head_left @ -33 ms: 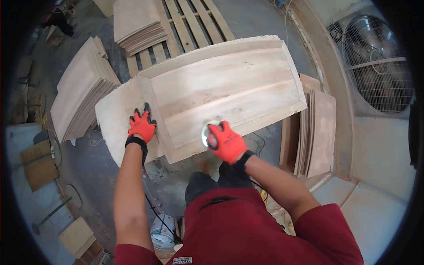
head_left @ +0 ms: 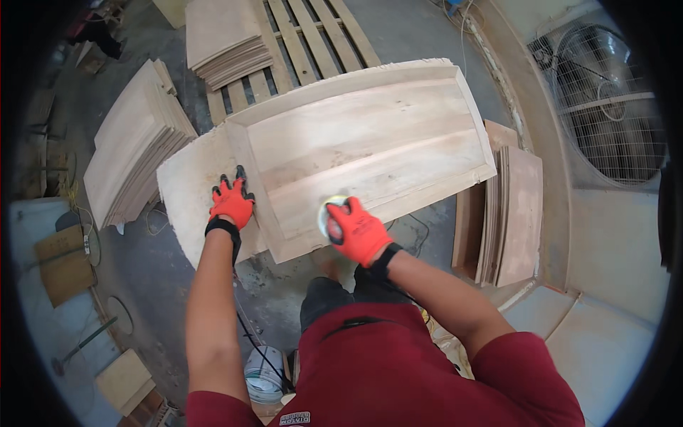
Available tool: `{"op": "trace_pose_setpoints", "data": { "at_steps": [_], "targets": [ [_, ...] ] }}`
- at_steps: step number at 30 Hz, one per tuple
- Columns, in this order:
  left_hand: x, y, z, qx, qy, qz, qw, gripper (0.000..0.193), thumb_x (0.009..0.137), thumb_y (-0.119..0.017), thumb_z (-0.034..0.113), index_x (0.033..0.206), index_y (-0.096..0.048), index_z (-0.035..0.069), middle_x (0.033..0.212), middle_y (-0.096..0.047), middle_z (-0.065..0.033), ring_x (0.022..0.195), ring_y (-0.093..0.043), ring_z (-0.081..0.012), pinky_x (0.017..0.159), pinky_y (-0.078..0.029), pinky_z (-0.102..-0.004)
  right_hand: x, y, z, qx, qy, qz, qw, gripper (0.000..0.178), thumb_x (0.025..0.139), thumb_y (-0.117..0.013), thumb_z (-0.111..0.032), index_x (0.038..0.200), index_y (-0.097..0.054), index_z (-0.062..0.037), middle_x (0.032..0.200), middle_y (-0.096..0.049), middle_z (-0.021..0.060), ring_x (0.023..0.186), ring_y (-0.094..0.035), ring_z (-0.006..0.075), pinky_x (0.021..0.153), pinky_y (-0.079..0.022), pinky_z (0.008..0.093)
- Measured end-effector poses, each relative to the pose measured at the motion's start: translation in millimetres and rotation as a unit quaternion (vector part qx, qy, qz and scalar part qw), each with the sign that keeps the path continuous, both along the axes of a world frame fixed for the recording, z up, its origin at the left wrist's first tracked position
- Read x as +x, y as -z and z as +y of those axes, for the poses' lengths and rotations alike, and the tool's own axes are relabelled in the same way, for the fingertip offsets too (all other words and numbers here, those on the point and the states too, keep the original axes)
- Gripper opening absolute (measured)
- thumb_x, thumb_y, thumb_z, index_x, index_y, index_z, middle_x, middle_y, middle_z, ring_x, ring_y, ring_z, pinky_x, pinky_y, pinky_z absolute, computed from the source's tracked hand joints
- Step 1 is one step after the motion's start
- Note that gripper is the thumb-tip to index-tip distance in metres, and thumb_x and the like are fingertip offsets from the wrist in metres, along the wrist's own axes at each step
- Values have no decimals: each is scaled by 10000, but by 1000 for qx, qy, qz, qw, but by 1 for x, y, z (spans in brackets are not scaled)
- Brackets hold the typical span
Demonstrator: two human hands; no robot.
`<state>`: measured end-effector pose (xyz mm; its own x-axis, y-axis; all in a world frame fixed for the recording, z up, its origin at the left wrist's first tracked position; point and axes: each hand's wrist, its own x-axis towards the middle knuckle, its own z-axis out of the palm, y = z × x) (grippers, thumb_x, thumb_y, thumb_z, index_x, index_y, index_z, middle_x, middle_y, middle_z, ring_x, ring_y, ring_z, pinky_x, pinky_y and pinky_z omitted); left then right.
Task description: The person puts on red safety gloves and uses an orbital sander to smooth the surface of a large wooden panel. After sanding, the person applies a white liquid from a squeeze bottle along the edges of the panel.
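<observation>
A pale wooden panel (head_left: 370,135) with a raised frame around a recessed middle lies across the workspace in front of me. My left hand (head_left: 233,199), in a red glove with black fingertips, rests with fingers spread on the worn, light-coloured board (head_left: 188,171) beside the frame's left rail. In a matching glove, my right hand (head_left: 358,231) is closed over a round sander (head_left: 324,217), whose pale disc edge shows on the panel's recessed face near its front rail. The palm hides most of the tool.
Stacked curved wood sheets (head_left: 131,142) stand at the left. Another stack (head_left: 224,35) sits on a slatted pallet (head_left: 306,43) beyond the panel. More boards (head_left: 523,213) lean at the right, below a caged fan (head_left: 605,103). A white bucket (head_left: 263,373) stands by my left side.
My right hand has slid slightly left along the panel with the sander. The left hand keeps its place on the board.
</observation>
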<state>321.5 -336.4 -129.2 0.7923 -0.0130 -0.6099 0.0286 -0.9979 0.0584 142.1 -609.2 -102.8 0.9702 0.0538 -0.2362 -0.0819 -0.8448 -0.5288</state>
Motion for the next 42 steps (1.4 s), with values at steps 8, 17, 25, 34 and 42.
{"op": "trace_pose_setpoints", "data": {
  "at_steps": [8, 17, 25, 34, 42],
  "targets": [
    [1, 0, 4, -3, -3, 11, 1000, 737, 944, -666, 351, 1592, -325, 275, 1717, -123, -186, 1535, -169, -525, 1210, -306, -602, 78, 15, 6, -44, 45, -30, 998, 570, 879, -644, -185, 1422, -480, -240, 1361, -474, 266, 919, -683, 426, 839, -560, 525],
    [2, 3, 4, 7, -5, 25, 1000, 743, 941, -673, 347, 1595, -331, 270, 1720, -120, -178, 1538, -157, -524, 1208, -299, -607, 76, 1, -118, -93, 167, 32, 981, 763, 761, -824, -266, 1432, -464, -215, 1375, -456, 257, 1047, -668, 448, 896, -564, 504],
    [3, 6, 8, 7, -6, 24, 1000, 723, 952, -661, 368, 1593, -328, 326, 1737, -88, -122, 1573, -147, -434, 1179, -313, -638, 71, 8, -132, -102, 137, 5, 985, 729, 790, -802, -318, 1430, -468, -217, 1325, -482, 256, 1030, -659, 460, 881, -559, 507],
    [0, 8, 9, 1, -15, 19, 1000, 717, 951, -651, 370, 1593, -337, 319, 1740, -82, -118, 1574, -138, -437, 1183, -304, -638, 82, -1, -142, -114, 101, 17, 988, 688, 801, -767, -267, 1426, -479, -242, 1343, -480, 256, 1014, -670, 450, 875, -563, 496],
    [-2, 1, 5, -20, -28, 15, 999, 702, 953, -641, 370, 1588, -352, 288, 1737, -93, -125, 1576, -129, -434, 1197, -279, -637, 105, -1, -90, -102, -6, -1, 995, 650, 815, -748, -253, 1407, -480, -255, 1351, -481, 246, 1002, -681, 444, 847, -569, 508]
  ]
}}
